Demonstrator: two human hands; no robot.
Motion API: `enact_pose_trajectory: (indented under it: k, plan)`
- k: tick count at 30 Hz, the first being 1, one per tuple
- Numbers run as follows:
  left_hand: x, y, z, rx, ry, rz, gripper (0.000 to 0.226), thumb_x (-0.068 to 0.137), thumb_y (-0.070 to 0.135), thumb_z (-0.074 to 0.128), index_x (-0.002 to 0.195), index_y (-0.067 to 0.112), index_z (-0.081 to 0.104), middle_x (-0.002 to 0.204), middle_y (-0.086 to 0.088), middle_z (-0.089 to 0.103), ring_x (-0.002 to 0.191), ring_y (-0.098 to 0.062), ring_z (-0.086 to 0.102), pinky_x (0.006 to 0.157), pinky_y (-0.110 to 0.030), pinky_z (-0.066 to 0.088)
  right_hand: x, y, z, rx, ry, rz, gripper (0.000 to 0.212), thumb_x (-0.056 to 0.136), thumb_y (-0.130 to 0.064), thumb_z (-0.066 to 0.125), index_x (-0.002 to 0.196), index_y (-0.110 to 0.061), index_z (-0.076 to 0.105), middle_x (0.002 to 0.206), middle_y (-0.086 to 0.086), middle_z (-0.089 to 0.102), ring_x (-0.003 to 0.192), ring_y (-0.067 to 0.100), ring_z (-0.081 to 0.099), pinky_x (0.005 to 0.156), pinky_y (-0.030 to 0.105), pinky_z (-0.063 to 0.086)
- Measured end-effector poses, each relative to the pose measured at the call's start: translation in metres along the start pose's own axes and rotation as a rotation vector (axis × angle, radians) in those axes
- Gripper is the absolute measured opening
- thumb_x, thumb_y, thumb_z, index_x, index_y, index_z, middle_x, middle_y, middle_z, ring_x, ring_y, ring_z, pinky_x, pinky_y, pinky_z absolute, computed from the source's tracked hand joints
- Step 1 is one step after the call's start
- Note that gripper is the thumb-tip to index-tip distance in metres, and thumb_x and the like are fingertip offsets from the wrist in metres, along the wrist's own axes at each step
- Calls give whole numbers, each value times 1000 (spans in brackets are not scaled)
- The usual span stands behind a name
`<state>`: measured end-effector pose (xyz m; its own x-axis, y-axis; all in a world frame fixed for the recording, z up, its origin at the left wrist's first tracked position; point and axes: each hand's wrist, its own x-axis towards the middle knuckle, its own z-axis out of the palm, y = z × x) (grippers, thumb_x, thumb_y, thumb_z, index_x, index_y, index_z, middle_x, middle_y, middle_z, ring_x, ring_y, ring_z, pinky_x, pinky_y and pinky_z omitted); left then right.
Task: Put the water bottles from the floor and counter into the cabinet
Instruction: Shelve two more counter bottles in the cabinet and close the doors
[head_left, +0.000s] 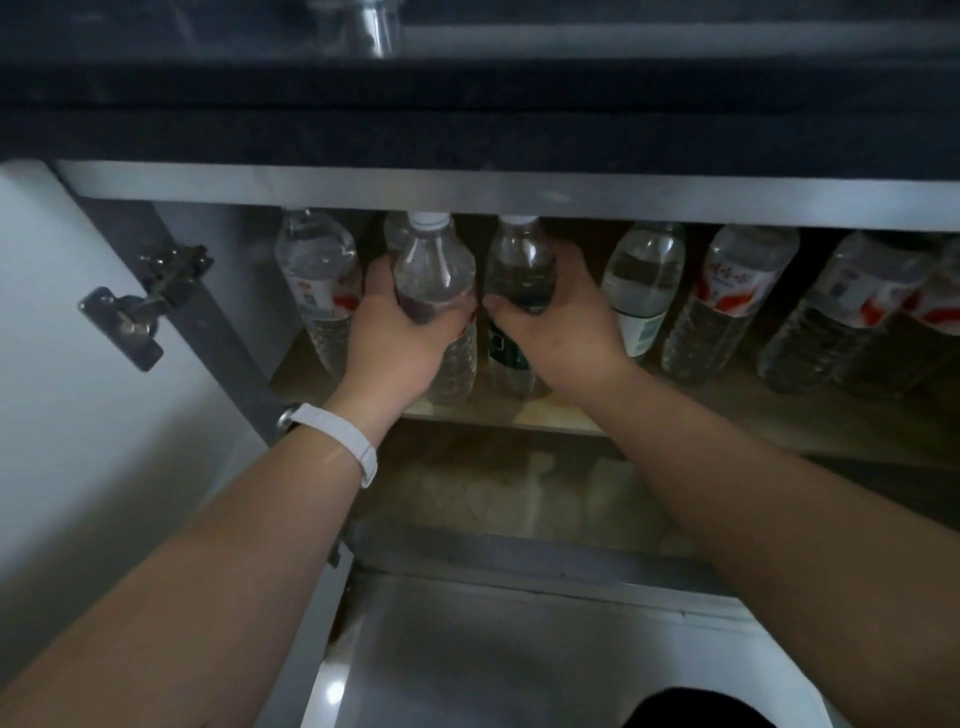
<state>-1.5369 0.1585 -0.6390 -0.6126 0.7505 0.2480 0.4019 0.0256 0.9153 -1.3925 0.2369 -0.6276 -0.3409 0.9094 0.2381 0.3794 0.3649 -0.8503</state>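
Note:
Both my hands reach into the open cabinet (467, 195) under the dark counter. My left hand (400, 338) grips a clear water bottle with a white cap (434, 265), standing upright on the cabinet shelf. My right hand (556, 325) grips a second clear bottle with a dark green label (519, 260) right beside it. The two held bottles stand almost touching. Several more water bottles stand in a row on the shelf: one with a red and white label (319, 280) to the left, and others (727, 301) to the right.
The cabinet door (67, 364) stands open at the left, its metal hinges (150, 301) showing. A dark counter edge (467, 119) overhangs the cabinet. Below the shelf are a brownish floor strip (519, 488) and a grey surface (519, 649).

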Motion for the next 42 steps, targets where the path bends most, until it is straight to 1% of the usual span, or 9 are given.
enact_pose_trajectory:
  k: [5,8,15,18,21,24,28,33,42]
  plan:
    - [-4,-7,-1,37,-16,30,65,83,39,80,137,32,44,115,28,57,103,10,54,91,-20,43,-4,17,5,16,-4,8,82,83,-33,76,146,-35,24,107,-27,45,100,-2,44,81,19,38]
    - [-6,-8,-2,52,-18,22,64,84,39,79,137,34,43,124,22,57,114,1,53,96,-27,44,-4,19,4,-16,-28,19,79,84,-33,75,145,-34,24,96,-30,45,94,-3,45,70,10,34]
    - [-9,-3,-2,46,-41,-18,69,85,33,79,142,28,41,127,19,52,116,-2,47,94,-26,39,-7,17,0,-109,-117,10,98,82,-41,75,153,-28,10,143,-3,48,127,17,49,96,27,41]
    - [-20,-4,-2,40,-38,-16,77,82,31,81,146,31,36,134,17,53,121,-2,48,98,-28,41,-18,16,-7,-132,-95,4,97,79,-46,75,152,-29,13,143,-4,48,128,19,49,104,39,45]
    - [-37,-8,-5,30,-20,22,80,83,29,81,147,33,34,134,22,50,127,-2,49,103,-27,41,-33,14,-19,-159,-90,-37,82,83,-44,72,148,-28,26,136,-6,53,120,16,55,97,34,48]
    - [-57,-10,-8,147,-8,78,70,86,31,76,144,32,38,141,15,49,127,-3,47,103,-30,40,-50,16,-40,-233,-101,-46,72,88,-43,67,147,-27,30,141,-2,49,124,16,52,92,27,45]
    - [-81,-3,-10,337,22,220,59,90,30,69,142,22,44,143,1,49,126,-7,44,100,-30,39,-68,27,-72,-460,-49,-86,64,91,-50,58,146,-30,31,144,0,46,124,23,52,95,43,51]
    - [-95,18,19,613,-136,463,57,93,34,64,144,16,48,149,-8,48,138,-27,43,110,-46,40,-81,55,-120,-690,41,-109,56,92,-52,53,141,-28,39,138,-2,49,118,24,54,87,42,52]
    - [-101,66,117,790,-361,773,63,92,45,57,148,20,45,154,-10,42,142,-32,39,112,-50,36,-91,103,-196,-846,213,19,55,91,-57,49,137,-26,43,135,1,50,120,26,50,89,45,51]
